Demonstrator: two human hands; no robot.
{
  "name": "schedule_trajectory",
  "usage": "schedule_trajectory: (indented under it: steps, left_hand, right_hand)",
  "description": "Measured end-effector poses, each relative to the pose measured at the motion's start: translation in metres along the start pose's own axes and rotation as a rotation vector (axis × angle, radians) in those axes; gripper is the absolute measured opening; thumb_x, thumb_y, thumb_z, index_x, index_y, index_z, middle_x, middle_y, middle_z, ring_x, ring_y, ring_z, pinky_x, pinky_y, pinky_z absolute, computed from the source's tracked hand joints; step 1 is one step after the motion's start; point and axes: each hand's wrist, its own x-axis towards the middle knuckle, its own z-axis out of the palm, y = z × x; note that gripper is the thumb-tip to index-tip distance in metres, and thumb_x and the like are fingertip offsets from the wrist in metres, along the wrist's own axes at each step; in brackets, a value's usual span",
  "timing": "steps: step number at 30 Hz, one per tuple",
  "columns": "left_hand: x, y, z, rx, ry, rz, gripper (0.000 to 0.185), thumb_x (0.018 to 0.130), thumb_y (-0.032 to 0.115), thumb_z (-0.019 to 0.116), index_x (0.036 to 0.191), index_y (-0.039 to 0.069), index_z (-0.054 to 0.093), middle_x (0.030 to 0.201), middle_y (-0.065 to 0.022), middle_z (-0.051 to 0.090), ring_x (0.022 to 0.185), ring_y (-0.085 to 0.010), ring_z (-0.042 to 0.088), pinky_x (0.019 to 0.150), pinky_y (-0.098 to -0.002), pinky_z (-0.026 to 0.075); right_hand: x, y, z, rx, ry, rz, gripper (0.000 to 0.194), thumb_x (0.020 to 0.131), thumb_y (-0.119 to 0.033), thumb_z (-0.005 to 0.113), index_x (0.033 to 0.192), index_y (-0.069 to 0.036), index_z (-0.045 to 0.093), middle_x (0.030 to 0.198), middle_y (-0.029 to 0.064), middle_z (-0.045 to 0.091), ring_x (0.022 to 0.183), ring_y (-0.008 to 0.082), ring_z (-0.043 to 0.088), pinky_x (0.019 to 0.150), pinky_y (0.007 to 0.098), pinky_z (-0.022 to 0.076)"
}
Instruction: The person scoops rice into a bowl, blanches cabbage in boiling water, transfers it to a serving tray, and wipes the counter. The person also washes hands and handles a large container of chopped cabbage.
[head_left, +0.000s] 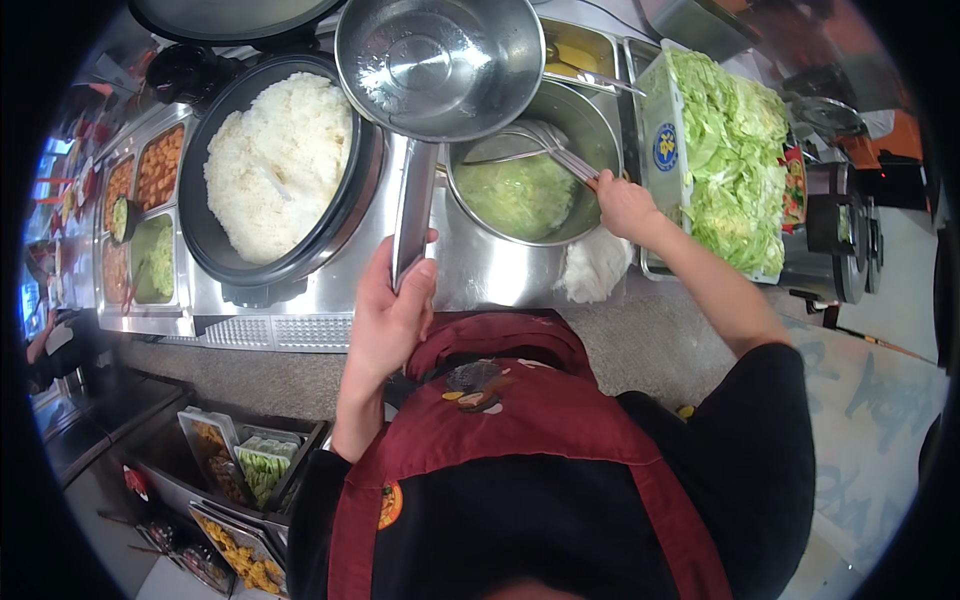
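My left hand (397, 300) grips the long handle of a metal saucepan (442, 67), which is raised beside and partly over the stockpot's far rim. Only a wet shine shows inside the pan. My right hand (624, 204) is closed around the handles of a wire strainer (551, 139) and perhaps a second utensil beside it. Its head reaches into a steel stockpot (611, 131), whose far left side the saucepan hides. Shredded lettuce (510, 195) floats in liquid within the stockpot. A crumpled white cloth (596, 266) lies against the stockpot's near right side.
Left stands a large black rice cooker (193, 202) full of cooked rice (277, 165). Beyond it are food trays (157, 169). A white crate (664, 135) heaped with shredded lettuce (731, 157) sits at right. Behind the stockpot, a metal pan (574, 56) holds yellow liquid and a ladle.
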Motion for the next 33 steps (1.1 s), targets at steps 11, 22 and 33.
schedule_trajectory:
  steps: [11,22,33]
  left_hand:
    - [0.01,-0.001,0.031,-0.086,0.194,-0.043,0.03,0.098,0.011,0.053,0.126,0.001,0.049,0.066,0.0056,0.046,0.047,-0.0011,0.036,0.042,-0.0186,0.028]
    - [0.031,0.006,0.035,-0.015,0.172,-0.123,0.029,0.099,0.015,0.054,0.125,0.003,0.051,0.067,0.0052,0.048,0.05,-0.001,0.039,0.044,-0.0181,0.03]
    - [0.037,0.006,0.034,0.035,0.166,-0.108,0.032,0.098,0.014,0.052,0.127,-0.001,0.047,0.063,0.0041,0.044,0.042,-0.0032,0.035,0.04,-0.0201,0.029]
  right_hand:
    - [0.056,-0.013,0.01,1.482,-1.236,0.578,0.023,0.086,-0.004,0.046,0.064,-0.006,0.042,0.056,0.0035,0.043,0.047,0.0136,0.042,0.045,0.0282,0.0384]
    - [0.019,0.022,0.012,2.006,-1.134,0.54,0.023,0.086,-0.001,0.05,0.108,0.001,0.042,0.066,0.0017,0.047,0.045,0.0066,0.038,0.039,0.0226,0.0317]
    - [0.037,-0.003,0.022,1.795,-1.186,0.698,0.019,0.088,-0.003,0.049,0.105,0.002,0.043,0.065,0.0017,0.046,0.048,0.0082,0.04,0.043,0.0241,0.0343]
